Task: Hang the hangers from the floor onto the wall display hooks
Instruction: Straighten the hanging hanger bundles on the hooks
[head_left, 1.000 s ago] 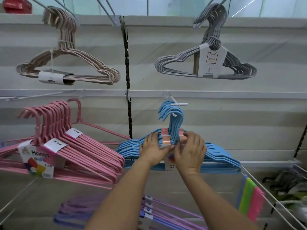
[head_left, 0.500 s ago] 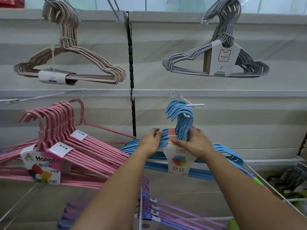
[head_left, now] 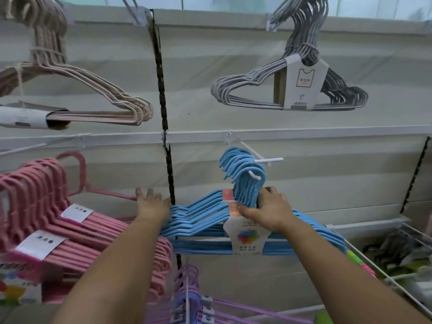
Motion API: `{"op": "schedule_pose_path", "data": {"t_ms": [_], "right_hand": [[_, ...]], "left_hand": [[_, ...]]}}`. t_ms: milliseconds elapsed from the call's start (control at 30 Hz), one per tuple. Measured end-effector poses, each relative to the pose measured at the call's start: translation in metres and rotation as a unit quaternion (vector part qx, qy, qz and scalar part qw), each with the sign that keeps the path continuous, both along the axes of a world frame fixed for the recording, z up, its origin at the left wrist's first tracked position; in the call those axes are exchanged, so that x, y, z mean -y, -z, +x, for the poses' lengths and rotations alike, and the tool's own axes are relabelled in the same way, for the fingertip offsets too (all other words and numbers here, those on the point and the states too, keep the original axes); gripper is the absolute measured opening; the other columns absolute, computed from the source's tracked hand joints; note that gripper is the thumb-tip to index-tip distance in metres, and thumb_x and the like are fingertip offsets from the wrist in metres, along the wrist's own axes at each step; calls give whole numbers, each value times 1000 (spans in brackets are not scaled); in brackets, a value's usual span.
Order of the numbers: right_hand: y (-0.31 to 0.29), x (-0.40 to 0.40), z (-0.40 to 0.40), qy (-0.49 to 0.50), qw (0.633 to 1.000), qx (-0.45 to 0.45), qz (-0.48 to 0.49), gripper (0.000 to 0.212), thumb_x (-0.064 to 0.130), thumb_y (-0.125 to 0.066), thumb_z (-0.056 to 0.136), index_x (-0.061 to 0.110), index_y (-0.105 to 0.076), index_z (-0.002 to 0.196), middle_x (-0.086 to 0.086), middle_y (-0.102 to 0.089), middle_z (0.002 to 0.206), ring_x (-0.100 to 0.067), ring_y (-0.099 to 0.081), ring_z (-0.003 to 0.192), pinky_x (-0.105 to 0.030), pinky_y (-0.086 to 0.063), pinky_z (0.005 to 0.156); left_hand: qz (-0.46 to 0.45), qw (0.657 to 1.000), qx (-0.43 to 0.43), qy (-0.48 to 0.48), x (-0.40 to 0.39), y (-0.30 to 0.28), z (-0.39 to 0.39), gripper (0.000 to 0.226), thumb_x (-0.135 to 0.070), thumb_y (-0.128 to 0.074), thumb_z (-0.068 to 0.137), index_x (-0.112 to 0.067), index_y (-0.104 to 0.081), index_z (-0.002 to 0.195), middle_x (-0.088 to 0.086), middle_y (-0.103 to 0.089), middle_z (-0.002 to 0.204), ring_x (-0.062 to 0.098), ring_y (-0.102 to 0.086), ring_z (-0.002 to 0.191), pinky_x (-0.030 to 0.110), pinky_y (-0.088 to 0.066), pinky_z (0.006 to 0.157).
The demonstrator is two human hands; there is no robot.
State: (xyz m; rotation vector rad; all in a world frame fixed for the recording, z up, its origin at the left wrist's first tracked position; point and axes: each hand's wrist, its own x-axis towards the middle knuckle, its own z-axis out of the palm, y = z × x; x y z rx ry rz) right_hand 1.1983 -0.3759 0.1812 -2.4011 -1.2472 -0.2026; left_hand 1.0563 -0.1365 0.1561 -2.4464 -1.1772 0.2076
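A bundle of blue hangers [head_left: 201, 220] hangs by its hooks on a white wall hook [head_left: 261, 159] in the middle of the display. A white label with a colourful mark wraps its centre. My right hand [head_left: 266, 210] grips the bundle at the neck, just below the hooks. My left hand [head_left: 152, 204] is off the bundle at its left end, fingers spread, touching or just beside the blue shoulders.
Pink hanger bundles [head_left: 58, 218] hang to the left, purple ones [head_left: 191, 298] below. Beige hangers [head_left: 98, 99] and grey hangers [head_left: 292, 90] hang on the upper row. A black slotted upright [head_left: 163, 113] divides the panels. A wire basket [head_left: 397, 251] sits lower right.
My left hand has let go of the blue bundle and moved left with its fingers spread. My right hand stays on the neck, and the view has moved closer.
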Motion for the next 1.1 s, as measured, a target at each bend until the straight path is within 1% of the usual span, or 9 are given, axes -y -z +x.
{"op": "schedule_pose_path", "data": {"t_ms": [100, 267, 533, 633, 700, 767, 900, 967, 1100], "right_hand": [[-5, 3, 4, 3, 1000, 12, -24, 48, 61, -46, 88, 28, -51, 123, 1, -55, 124, -20, -41, 116, -36, -29, 95], [-12, 8, 9, -2, 998, -4, -55, 49, 60, -48, 89, 28, -50, 126, -2, -54, 128, -22, -43, 117, -38, -30, 96], [-13, 5, 10, -8, 998, -50, -44, 56, 61, -51, 84, 26, -51, 128, -4, -54, 129, -24, -47, 117, -39, -40, 95], [-12, 2, 6, -3, 998, -54, -33, 50, 55, -53, 87, 25, -52, 128, -5, -54, 129, -25, -47, 119, -40, -40, 97], [-11, -1, 4, -3, 997, -67, -29, 50, 55, -53, 88, 24, -52, 127, -5, -54, 129, -25, -49, 118, -41, -40, 99], [-10, -4, 2, -4, 997, -72, -28, 48, 56, -52, 87, 26, -53, 125, -4, -56, 126, -24, -51, 115, -41, -40, 99], [-10, -7, 2, -6, 996, -88, -24, 42, 54, -52, 88, 27, -54, 120, -2, -59, 121, -22, -52, 104, -40, -40, 98], [-9, -6, 1, -4, 995, -95, -24, 43, 57, -52, 87, 30, -54, 120, -1, -61, 119, -20, -52, 101, -41, -40, 98], [0, -4, -2, 17, 994, -106, 34, 51, 68, -53, 80, 33, -58, 118, 5, -64, 115, -19, -59, 103, -38, -46, 91]], "left_hand": [[-18, 998, -41, -39, -5, 3, -8, 46, -21, -39, 96, -24, -38, 142, 7, -40, 146, 30, -32, 137, 65, -1, 111], [-35, 993, -64, -89, 0, 6, -25, 38, -31, -44, 98, -24, -48, 135, 3, -48, 142, 25, -41, 132, 55, -15, 113], [-100, 972, -109, -182, 5, 16, -55, 51, -39, -39, 100, -25, -31, 148, -3, -22, 158, 29, -17, 146, 57, -10, 116], [-73, 983, -103, -137, 12, 16, -59, 48, -35, -43, 99, -23, -37, 145, -2, -31, 154, 26, -29, 142, 51, -19, 115], [-60, 993, -44, -89, 15, 16, -54, 42, -34, -47, 96, -25, -47, 136, -1, -46, 145, 21, -43, 133, 43, -30, 110], [-54, 990, 112, -64, 22, 11, -45, 32, -24, -47, 94, -19, -54, 125, 3, -56, 131, 22, -53, 120, 38, -40, 100], [-19, 872, 489, 11, 50, -11, -23, 29, -24, -41, 97, -9, -55, 117, 14, -56, 118, 30, -52, 108, 40, -41, 92], [-162, 833, 520, 99, 80, -18, -4, 41, -40, -38, 99, -14, -51, 128, 10, -52, 130, 26, -50, 116, 41, -41, 99], [-234, 883, 364, 180, 124, -1, 26, 67, -60, -25, 96, -25, -16, 152, -2, -13, 159, 20, -11, 147, 44, -12, 119]]}}
